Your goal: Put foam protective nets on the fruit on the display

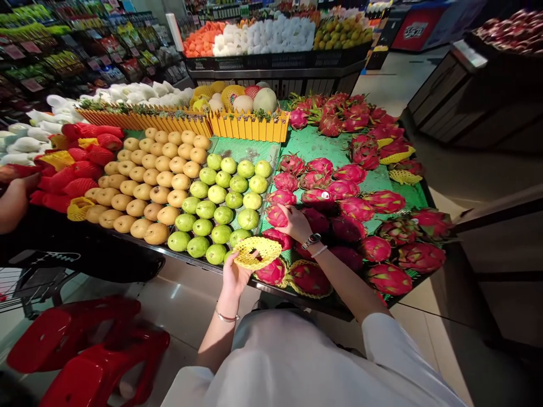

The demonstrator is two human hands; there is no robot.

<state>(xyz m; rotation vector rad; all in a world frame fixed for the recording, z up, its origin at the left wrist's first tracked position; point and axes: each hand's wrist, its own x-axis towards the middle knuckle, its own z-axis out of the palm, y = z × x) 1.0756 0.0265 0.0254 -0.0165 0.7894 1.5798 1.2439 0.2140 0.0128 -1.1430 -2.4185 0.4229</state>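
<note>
In my left hand is a yellow foam fruit net, its mouth spread wide above the front edge of the stand. My right hand reaches over the rows of dragon fruit, its fingers curled on one pink dragon fruit. Two more by the front edge sit in yellow nets, among them a netted dragon fruit. Left of the net lie rows of green fruit. The underside of the gripped dragon fruit is hidden.
Brown round pears fill the stand's left part, beside red foam nets. A small orange fence runs behind, with melons past it. Another person's hand shows at far left. Red stools stand on the floor below.
</note>
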